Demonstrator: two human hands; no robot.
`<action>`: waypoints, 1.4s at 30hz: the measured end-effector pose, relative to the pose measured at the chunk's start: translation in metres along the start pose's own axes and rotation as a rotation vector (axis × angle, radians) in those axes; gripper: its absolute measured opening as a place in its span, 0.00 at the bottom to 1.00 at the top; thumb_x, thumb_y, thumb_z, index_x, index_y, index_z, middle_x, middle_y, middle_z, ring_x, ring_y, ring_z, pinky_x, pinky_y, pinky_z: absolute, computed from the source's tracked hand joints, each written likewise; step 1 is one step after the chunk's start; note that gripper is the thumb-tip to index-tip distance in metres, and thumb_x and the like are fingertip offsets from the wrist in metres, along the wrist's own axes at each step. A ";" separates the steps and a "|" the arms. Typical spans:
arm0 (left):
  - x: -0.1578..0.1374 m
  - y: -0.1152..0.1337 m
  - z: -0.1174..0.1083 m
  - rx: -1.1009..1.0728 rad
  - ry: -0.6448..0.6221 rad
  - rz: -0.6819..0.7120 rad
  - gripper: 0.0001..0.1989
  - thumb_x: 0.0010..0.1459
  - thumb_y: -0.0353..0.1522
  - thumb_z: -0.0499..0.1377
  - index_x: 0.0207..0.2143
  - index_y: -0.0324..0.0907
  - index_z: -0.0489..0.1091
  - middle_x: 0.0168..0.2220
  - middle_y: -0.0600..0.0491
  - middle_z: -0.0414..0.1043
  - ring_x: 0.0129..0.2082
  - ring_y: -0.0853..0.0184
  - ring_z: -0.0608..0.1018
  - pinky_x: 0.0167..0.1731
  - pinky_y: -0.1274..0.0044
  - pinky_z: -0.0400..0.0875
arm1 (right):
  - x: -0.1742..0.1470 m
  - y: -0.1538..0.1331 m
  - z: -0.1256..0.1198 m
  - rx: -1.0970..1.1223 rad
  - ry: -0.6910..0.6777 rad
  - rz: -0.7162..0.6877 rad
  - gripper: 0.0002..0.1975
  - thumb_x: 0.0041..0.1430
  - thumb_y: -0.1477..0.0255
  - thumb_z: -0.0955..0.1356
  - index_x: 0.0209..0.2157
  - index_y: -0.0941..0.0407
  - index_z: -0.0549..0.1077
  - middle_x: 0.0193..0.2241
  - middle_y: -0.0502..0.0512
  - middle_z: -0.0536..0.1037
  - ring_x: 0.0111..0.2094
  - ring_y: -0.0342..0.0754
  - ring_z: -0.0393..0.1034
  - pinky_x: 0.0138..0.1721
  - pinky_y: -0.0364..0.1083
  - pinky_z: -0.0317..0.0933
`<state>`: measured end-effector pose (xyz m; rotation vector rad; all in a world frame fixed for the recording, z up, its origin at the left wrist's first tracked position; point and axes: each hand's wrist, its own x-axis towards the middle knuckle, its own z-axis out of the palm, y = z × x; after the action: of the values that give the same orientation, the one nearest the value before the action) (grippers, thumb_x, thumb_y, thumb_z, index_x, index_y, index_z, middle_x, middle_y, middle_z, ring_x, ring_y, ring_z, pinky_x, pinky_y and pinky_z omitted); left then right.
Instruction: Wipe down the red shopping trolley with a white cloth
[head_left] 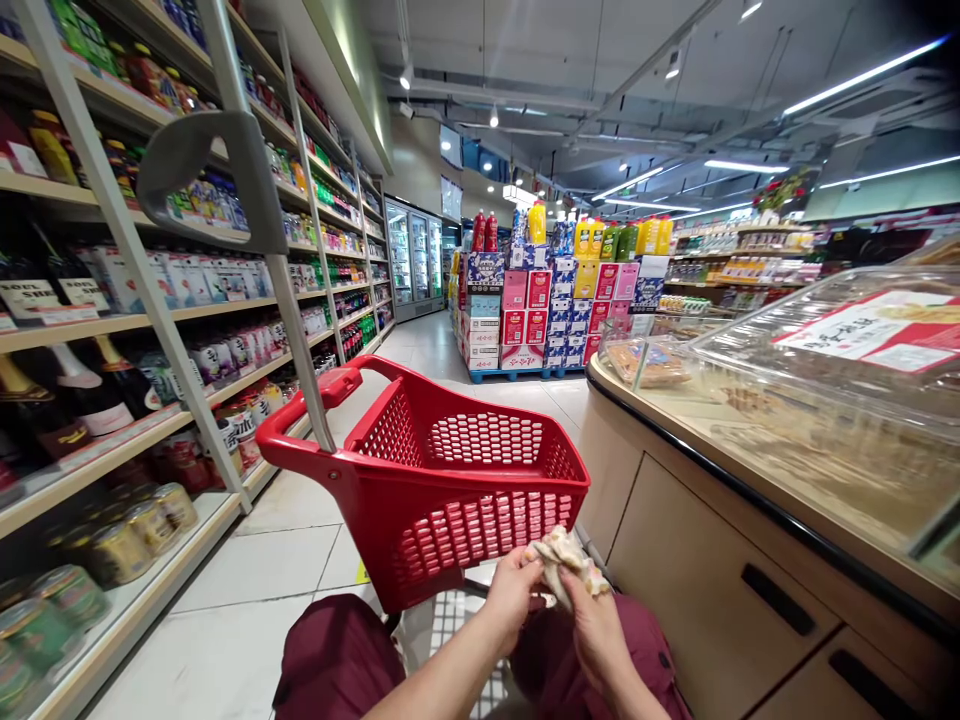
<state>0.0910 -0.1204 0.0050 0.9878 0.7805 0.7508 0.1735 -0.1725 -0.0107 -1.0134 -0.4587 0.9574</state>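
Note:
A crumpled cream-coloured cloth [561, 556] with faint coloured patches is bunched up above my knees. My left hand [513, 592] pinches its left side, fingers closed. On the other side my right hand [597, 622] grips it, with the thumb pressed on top. Just beyond the cloth stands a red plastic shopping trolley [457, 480] with perforated basket walls. Its interior is partly hidden by the near wall. A grey handle [259, 190] on a metal pole rises at the trolley's left end. Neither hand touches the trolley's basket as far as I can see.
Shelves of bottles and cans [195, 395] line the left. To the right, close by, is a wooden counter [675, 540] with black-edged top and clear-lidded packages [840, 350]. Stacked drink cartons [525, 310] stand ahead on a blue pallet, and glass-door fridges [416, 250] lie beyond.

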 end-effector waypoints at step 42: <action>-0.014 0.048 -0.073 1.489 0.213 0.648 0.24 0.47 0.23 0.49 0.49 0.41 0.60 0.53 0.46 0.61 0.54 0.61 0.61 0.56 0.60 0.42 | 0.082 0.038 -0.023 -1.268 -0.202 -1.147 0.24 0.52 0.81 0.57 0.49 0.50 0.66 0.49 0.51 0.68 0.53 0.48 0.59 0.52 0.52 0.58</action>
<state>0.0138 -0.0832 0.0274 2.6144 1.2330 0.7652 0.2161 -0.1083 -0.0626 -1.4275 -1.6988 -0.4155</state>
